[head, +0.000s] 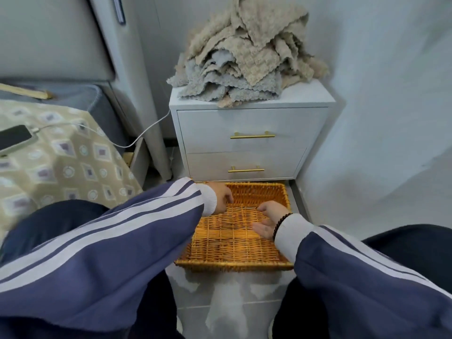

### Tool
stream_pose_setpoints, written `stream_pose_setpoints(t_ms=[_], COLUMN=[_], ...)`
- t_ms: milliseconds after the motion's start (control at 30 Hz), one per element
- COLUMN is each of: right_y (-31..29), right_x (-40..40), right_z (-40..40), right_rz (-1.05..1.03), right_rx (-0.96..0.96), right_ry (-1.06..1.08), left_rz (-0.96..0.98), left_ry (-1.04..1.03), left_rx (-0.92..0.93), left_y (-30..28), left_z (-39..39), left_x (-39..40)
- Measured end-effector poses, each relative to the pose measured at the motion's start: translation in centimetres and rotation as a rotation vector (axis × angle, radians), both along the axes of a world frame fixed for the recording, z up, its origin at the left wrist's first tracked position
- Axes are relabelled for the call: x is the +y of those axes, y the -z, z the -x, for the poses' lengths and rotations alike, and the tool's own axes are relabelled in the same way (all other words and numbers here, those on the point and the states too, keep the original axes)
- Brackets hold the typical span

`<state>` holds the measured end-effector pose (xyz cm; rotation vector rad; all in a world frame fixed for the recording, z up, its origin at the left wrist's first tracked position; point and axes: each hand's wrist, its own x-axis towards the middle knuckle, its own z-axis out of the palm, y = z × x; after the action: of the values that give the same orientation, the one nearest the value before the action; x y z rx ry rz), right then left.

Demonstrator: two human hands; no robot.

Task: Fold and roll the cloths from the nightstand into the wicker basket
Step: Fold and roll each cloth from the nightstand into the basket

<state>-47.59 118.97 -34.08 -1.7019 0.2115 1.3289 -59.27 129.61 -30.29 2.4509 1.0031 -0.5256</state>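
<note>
A loose heap of beige and grey-blue cloths (pixel 244 57) lies on top of the white nightstand (pixel 252 140). On the floor in front of it stands a shallow, empty wicker basket (pixel 232 263). Both of my hands hover over the basket's inside. My left hand (pixel 221 198) is near the far left part, fingers loosely curled and pointing down, holding nothing. My right hand (pixel 269 220) is over the right half, palm turned up and left, fingers relaxed and empty. A dark bead bracelet sits on my right wrist.
A bed with a patterned cover (pixel 61 162) is at the left, with a phone (pixel 14 138) on it and a white charging cable (pixel 137 138) running toward the nightstand. A grey wall (pixel 379 118) stands at the right. My knees flank a strip of tiled floor (pixel 227 302).
</note>
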Motion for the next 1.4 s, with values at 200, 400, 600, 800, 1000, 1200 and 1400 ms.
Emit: stream_pose_setpoints(t_ms=[200, 400, 600, 800, 1000, 1200, 1400], right_y=[-9.2, -15.2, -17.6, -17.1, -16.7, -16.2, -18.3], right_x=[-0.4, -0.7, 0.5, 1.3, 2.8, 7.0, 13.8], right_z=[-2.2, -3.5, -3.3, -2.9, -3.6, -5.8, -9.2], right_rz=[-0.214, -0.344, -0.461, -0.446, -0.460, -0.481, -0.564], right_rx=[-0.136, -0.209, -0.164, -0.152, -0.128, -0.179, -0.296], right_ry=[-0.073, -0.090, -0.039, -0.008, 0.076, 0.101, 0.123], left_rz=[0.023, 0.055, 0.227, 0.335, 0.439, 0.530, 0.609], left_ry=[-0.137, -0.166, -0.276, -0.431, -0.478, -0.503, -0.634], left_rx=[-0.238, -0.456, -0.716, -0.830, -0.910, -1.017, -1.204], left_y=[-7.6, -12.3, -12.4, -9.7, -10.6, -12.2, -14.4], left_z=[-1.0, -0.4, 1.7, 2.9, 0.4, -2.6, -4.2], left_x=[0.1, 0.6, 0.9, 2.6, 5.3, 7.6, 10.3])
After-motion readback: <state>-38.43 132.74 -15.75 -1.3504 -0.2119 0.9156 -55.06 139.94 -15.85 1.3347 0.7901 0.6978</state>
